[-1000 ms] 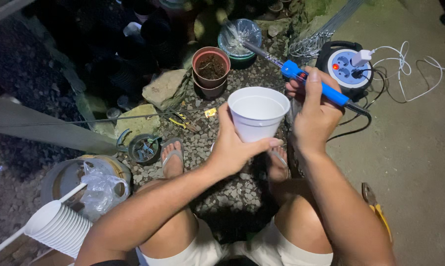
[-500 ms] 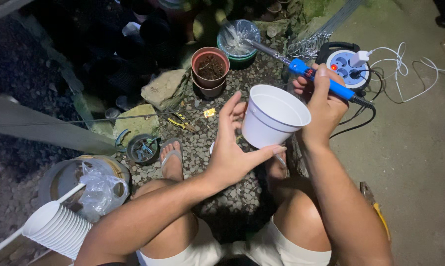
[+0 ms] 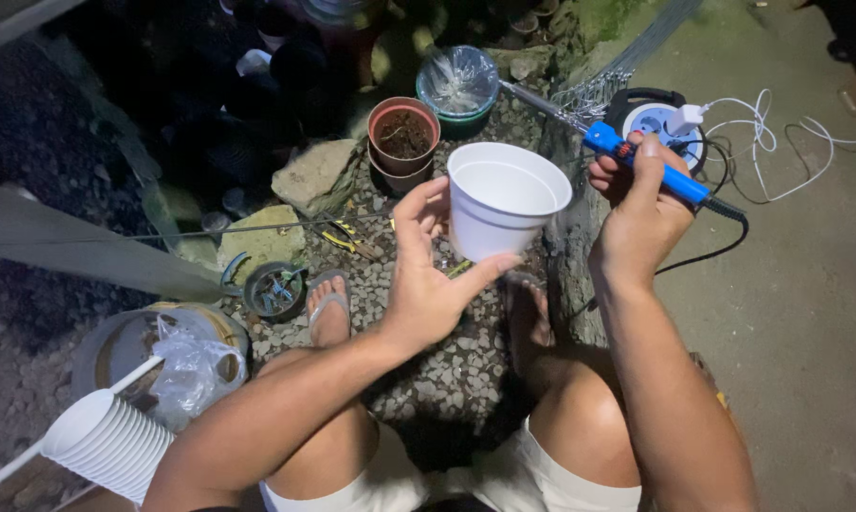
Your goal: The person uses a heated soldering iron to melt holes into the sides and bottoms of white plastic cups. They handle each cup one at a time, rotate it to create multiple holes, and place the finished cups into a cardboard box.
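Holding a white plastic pot (image 3: 504,199) in the air while a blue soldering iron (image 3: 641,163) stands ready beside it.

Left hand (image 3: 428,275) cradles the pot from below, thumb and fingers spread about its base and side, above the gravel (image 3: 428,379). Right hand (image 3: 637,213) is clenched round the iron's handle, tip pointing away from the pot. No holes visible in the pot from this angle; work on it appears not yet begun. A stack of white pots (image 3: 106,446) lies at lower left.

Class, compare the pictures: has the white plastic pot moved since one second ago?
Yes. The white pot has shifted right and tilted, away from the brown pot on the gravel, toward the blue tool.
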